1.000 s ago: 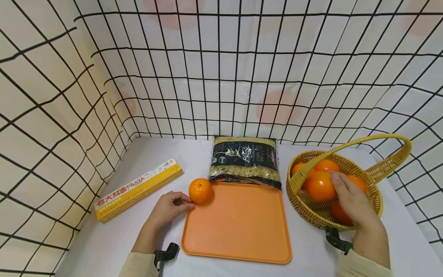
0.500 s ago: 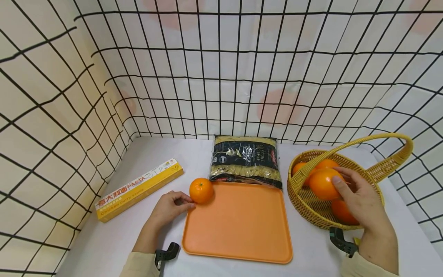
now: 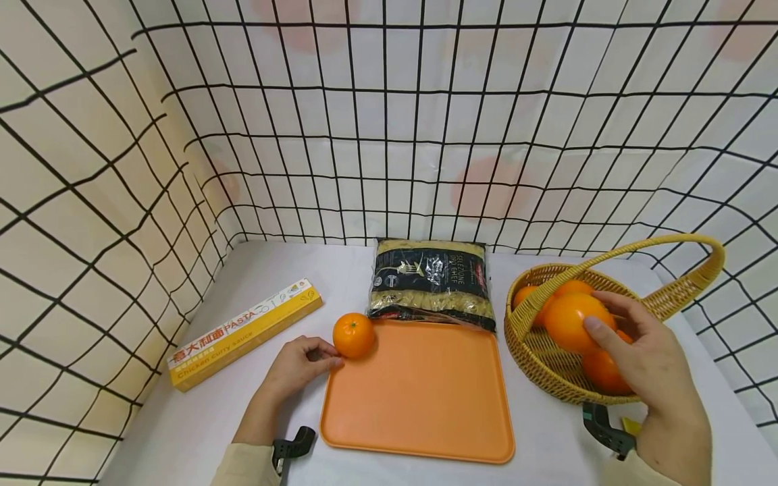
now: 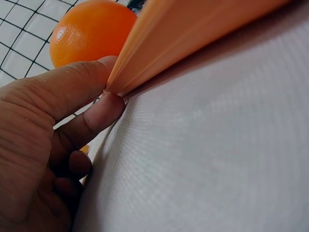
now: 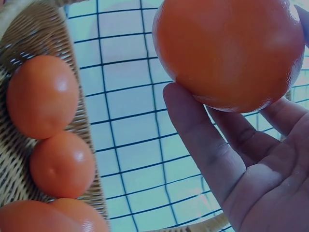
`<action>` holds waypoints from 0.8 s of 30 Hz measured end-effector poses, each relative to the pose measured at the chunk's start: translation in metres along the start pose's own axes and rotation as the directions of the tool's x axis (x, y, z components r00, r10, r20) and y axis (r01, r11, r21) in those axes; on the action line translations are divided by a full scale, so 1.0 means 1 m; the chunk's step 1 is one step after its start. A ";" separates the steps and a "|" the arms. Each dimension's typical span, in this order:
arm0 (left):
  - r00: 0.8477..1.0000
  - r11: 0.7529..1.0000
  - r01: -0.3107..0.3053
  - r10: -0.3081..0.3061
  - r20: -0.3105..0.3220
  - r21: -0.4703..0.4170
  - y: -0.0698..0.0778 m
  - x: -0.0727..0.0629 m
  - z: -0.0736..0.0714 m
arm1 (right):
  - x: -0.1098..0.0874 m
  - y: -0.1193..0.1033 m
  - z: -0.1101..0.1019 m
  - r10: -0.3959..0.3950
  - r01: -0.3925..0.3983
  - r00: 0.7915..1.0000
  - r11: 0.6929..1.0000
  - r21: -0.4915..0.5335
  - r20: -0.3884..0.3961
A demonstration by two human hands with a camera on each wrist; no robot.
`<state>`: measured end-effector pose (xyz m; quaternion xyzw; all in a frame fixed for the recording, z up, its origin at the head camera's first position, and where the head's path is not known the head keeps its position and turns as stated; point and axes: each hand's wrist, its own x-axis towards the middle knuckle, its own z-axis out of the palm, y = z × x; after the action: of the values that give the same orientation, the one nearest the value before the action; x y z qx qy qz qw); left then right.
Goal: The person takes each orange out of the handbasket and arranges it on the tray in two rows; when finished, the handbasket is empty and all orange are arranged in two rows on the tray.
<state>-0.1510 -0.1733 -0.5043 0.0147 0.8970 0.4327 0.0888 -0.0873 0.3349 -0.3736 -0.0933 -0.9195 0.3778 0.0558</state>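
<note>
Diagonally at your far left lies the yellow-and-white pasta box point(image 3: 243, 334), its long axis running from near left to far right, with lettering along its length. Next comes your left hand point(image 3: 300, 368), thumb and finger pinching the left rim of the orange-coloured tray point(image 3: 419, 398), whose long axis runs left to right. On the tray's far left corner sits a whole orange point(image 3: 354, 335), stem end up, close by your fingertips. Behind the tray, the pasta bag point(image 3: 430, 283) lies lengthwise along the far rim, the black grid point(image 3: 416, 90) rising beyond. Over on the right, your right hand point(image 3: 653, 358) holds the second orange point(image 3: 574, 322) between thumb and fingers, above the wicker basket point(image 3: 535, 361). That fruit is round; you can't tell which way its stem end faces. Other oranges point(image 5: 42, 96) lie in the basket, and the left foot of its arched handle point(image 3: 687, 238) stands between your held fruit and the tray.
</note>
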 end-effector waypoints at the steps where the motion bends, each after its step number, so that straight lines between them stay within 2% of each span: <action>1: 1.000 1.000 -0.001 0.001 -0.001 0.002 0.000 0.000 0.000 | -0.002 -0.002 -0.001 -0.003 0.003 1.000 1.000 0.010 -0.014; 5: 1.000 1.000 0.001 -0.001 -0.002 0.004 0.000 0.000 0.000 | -0.011 -0.009 -0.004 -0.046 0.057 0.994 0.992 0.113 -0.099; 8: 1.000 1.000 0.002 -0.002 0.000 -0.005 0.000 0.000 0.000 | -0.018 -0.017 -0.002 -0.103 0.143 0.979 0.962 0.233 -0.178; 10: 1.000 1.000 0.003 -0.002 0.001 -0.009 0.000 0.000 0.000 | -0.022 -0.025 0.001 -0.153 0.221 0.962 0.923 0.315 -0.225; 14: 1.000 1.000 0.001 -0.001 0.003 -0.010 0.001 -0.001 0.000 | -0.028 -0.040 0.007 -0.251 0.358 0.930 0.789 0.500 -0.269; 17: 1.000 1.000 0.001 -0.001 0.005 -0.010 0.001 -0.001 0.000 | -0.031 -0.050 0.013 -0.322 0.417 0.908 0.737 0.532 -0.266; 18: 1.000 1.000 -0.001 0.001 0.004 -0.011 0.000 0.000 0.000 | -0.032 -0.054 0.015 -0.337 0.426 0.904 0.749 0.508 -0.261; 20: 1.000 1.000 -0.004 0.004 0.004 -0.009 0.000 0.000 0.000 | -0.033 -0.060 0.021 -0.364 0.442 0.896 0.792 0.421 -0.255; 24: 1.000 1.000 -0.013 0.013 0.002 -0.006 0.000 0.000 0.000 | -0.034 -0.072 0.033 -0.388 0.437 0.896 0.860 0.263 -0.217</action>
<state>-0.1512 -0.1738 -0.5044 0.0205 0.8956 0.4357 0.0871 -0.0691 0.2551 -0.3469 0.0867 -0.8411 0.4859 0.2213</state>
